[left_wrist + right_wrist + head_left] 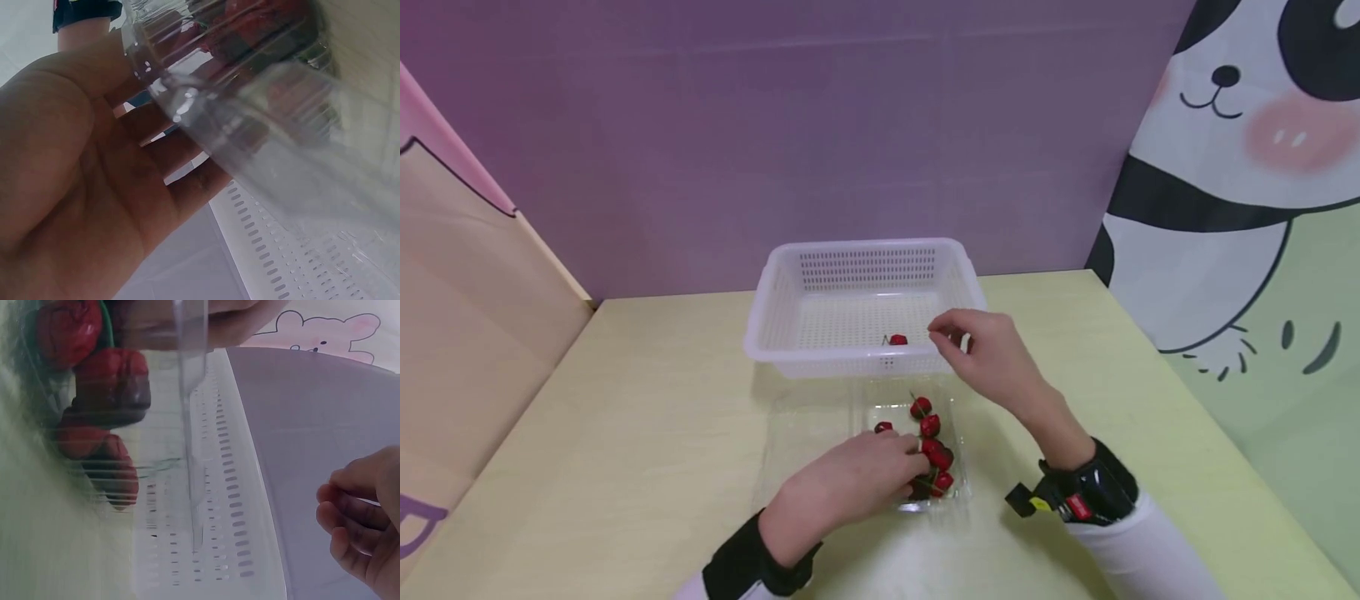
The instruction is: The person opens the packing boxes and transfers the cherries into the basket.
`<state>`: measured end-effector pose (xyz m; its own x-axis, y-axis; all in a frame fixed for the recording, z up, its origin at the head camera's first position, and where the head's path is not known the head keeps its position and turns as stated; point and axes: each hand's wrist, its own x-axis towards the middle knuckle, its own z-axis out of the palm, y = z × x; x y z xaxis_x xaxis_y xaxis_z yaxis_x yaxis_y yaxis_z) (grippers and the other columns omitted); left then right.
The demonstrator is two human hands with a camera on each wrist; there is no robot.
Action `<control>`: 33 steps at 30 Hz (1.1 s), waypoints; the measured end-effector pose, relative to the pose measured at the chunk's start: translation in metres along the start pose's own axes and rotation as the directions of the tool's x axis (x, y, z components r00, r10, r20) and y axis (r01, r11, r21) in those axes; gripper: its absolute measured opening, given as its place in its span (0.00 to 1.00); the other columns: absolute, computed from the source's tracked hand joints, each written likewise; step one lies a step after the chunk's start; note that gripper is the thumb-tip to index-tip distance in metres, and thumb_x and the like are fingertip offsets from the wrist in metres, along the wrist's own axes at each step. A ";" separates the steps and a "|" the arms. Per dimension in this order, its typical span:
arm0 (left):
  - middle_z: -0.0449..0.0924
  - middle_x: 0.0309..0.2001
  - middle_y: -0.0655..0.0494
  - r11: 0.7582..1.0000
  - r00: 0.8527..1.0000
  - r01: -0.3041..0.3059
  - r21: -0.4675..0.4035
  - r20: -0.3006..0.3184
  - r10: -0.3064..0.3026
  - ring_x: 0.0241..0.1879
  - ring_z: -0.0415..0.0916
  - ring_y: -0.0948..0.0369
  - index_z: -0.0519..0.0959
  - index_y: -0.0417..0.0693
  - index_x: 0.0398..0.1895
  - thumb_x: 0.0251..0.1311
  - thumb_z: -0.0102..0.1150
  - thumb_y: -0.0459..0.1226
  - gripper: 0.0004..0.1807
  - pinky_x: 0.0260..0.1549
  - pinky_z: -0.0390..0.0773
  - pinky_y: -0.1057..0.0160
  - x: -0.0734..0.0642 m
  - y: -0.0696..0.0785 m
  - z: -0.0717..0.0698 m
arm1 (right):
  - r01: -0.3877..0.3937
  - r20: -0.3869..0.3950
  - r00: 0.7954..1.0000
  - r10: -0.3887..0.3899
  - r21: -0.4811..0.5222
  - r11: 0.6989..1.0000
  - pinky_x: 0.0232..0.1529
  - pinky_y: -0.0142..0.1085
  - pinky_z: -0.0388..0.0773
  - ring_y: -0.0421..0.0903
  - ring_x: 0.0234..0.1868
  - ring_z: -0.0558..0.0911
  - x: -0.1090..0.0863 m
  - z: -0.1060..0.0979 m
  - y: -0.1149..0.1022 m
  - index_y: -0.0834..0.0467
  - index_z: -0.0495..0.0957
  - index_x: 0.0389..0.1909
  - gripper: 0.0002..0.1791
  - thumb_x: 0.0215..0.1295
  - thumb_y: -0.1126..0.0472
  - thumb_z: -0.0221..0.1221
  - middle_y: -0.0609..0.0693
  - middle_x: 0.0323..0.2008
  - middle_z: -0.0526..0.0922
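A clear plastic clamshell box [958, 492] holds several red cherries [929, 426], some with green stems. My left hand [857, 475] lies over the box, its fingertips down among the cherries and partly hidden; I cannot tell whether they pinch one. Through the box's clear wall, the left wrist view shows the fingers of that hand blurred. At the front right of a white perforated basket [865, 355], my right hand [992, 354] hovers by the rim. Its fingers are curled with thumb and forefinger tips together, and nothing shows between them. One cherry [898, 340] sits inside the basket.
The basket stands at the back of the pale wooden table [662, 400], close to the purple wall [737, 150]. To the left of the cherries, the clamshell's transparent lid [801, 425] lies flat and opened out. A panda print [1217, 167] covers the right wall.
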<state>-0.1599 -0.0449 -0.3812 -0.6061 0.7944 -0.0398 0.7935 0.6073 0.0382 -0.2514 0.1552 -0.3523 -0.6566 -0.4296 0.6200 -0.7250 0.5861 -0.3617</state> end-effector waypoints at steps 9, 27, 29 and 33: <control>0.69 0.30 0.67 1.000 0.999 0.023 0.012 0.032 -0.023 0.30 0.69 0.67 0.82 0.58 0.34 0.61 0.66 0.41 0.02 0.31 0.69 0.71 0.000 0.000 0.000 | 0.121 0.246 0.962 -0.119 0.006 0.993 0.31 0.26 0.75 0.34 0.29 0.79 -0.003 0.005 -0.008 0.56 0.83 0.37 0.04 0.62 0.66 0.65 0.39 0.31 0.81; 0.70 0.31 0.66 1.000 1.000 0.012 0.012 0.023 -0.012 0.30 0.68 0.68 0.81 0.54 0.29 0.56 0.69 0.34 0.05 0.30 0.67 0.75 0.003 -0.002 0.003 | 0.189 0.521 0.848 -0.097 -0.126 0.974 0.33 0.26 0.72 0.36 0.28 0.76 -0.012 0.026 -0.019 0.55 0.83 0.40 0.07 0.61 0.65 0.65 0.39 0.31 0.80; 0.70 0.31 0.66 1.000 1.000 0.006 0.018 0.018 -0.007 0.31 0.69 0.69 0.81 0.54 0.29 0.57 0.69 0.34 0.05 0.31 0.68 0.75 0.003 -0.002 0.004 | 0.199 0.529 0.844 -0.090 -0.153 0.968 0.33 0.26 0.72 0.37 0.29 0.76 -0.013 0.028 -0.019 0.54 0.82 0.41 0.08 0.61 0.65 0.66 0.39 0.32 0.79; 0.71 0.30 0.66 0.999 1.000 -0.008 0.050 -0.002 0.009 0.31 0.70 0.69 0.81 0.54 0.29 0.56 0.68 0.34 0.05 0.31 0.69 0.74 0.004 -0.002 0.005 | 0.205 0.530 0.845 -0.069 -0.202 0.958 0.34 0.28 0.73 0.38 0.30 0.78 -0.015 0.031 -0.019 0.54 0.82 0.42 0.09 0.61 0.64 0.66 0.42 0.34 0.81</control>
<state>-0.1639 -0.0429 -0.3867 -0.5994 0.7996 -0.0372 0.8004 0.5994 -0.0118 -0.2340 0.1293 -0.3764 -0.6152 -0.7674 0.1803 -0.7867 0.6123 -0.0784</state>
